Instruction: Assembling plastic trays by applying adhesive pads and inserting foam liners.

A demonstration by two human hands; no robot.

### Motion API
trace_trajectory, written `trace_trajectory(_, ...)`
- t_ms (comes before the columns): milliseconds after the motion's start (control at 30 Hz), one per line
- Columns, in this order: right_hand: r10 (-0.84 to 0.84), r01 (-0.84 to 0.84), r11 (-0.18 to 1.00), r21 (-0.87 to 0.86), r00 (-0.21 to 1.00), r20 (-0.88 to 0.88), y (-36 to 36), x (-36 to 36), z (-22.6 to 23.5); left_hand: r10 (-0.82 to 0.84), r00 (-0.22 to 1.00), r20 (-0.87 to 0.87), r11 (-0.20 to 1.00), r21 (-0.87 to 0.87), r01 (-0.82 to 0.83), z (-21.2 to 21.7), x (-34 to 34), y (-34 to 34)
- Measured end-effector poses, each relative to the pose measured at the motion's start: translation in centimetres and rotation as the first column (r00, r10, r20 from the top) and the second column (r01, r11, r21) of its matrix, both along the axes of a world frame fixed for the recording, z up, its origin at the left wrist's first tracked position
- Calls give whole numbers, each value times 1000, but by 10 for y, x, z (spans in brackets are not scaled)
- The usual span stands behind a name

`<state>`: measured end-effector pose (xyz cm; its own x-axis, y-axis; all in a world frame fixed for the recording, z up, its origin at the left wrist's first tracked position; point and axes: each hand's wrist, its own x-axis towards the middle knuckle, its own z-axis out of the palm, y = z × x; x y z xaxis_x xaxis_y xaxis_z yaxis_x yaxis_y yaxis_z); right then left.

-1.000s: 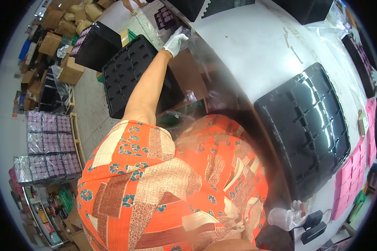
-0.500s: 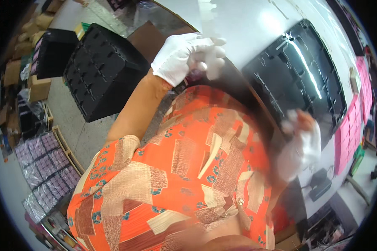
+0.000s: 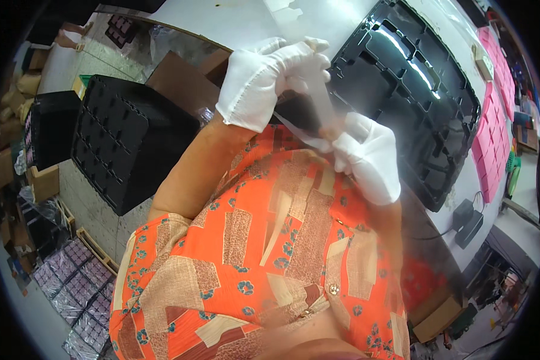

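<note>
A translucent plastic strip (image 3: 321,99) stretches between my two white-gloved hands, slightly blurred. My left hand (image 3: 264,78) pinches its upper end with curled fingers, above the table's near edge. Lower and to the right, my right hand (image 3: 369,157) has its fingertips closed on the strip's lower part, close to my orange patterned shirt. A loose part of the strip trails between the hands. Just beyond my right hand, a glossy black plastic tray (image 3: 396,81) with moulded compartments lies on the white table (image 3: 240,21).
Stacked black trays (image 3: 123,141) stand on the left, with another black stack (image 3: 51,129) behind. A brown cardboard box (image 3: 183,84) sits below the table edge. Pink moulded trays (image 3: 492,141) line the right side, near a black adapter (image 3: 467,222). Wrapped trays (image 3: 81,285) lie lower left.
My right hand has moved left and up from beside the black tray to the strip below my left hand. The view has shifted, and the strip now spans both hands.
</note>
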<state>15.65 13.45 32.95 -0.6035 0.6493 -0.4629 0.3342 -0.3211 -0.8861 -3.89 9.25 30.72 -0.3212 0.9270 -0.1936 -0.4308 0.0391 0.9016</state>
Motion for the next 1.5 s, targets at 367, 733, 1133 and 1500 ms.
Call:
trace_trajectory(367,-203,223,908,353,975,-94,20,-24,15,-9,973,-231,999,-46,-1,9,12,1)
trace_trajectory(733,-288,319,899,301,947,-143,21,-28,-1,-20,998,-56,998,-53,17,0,16,5)
trace_trajectory(1133,-368,107,456,884,927,78,39,-5,3,24,990,-138,993,-114,-40,-14,6,2)
trace_trajectory(1500,-141,-232,255,939,951,274,91,29,-38,74,997,-34,995,-59,-76,-17,26,8)
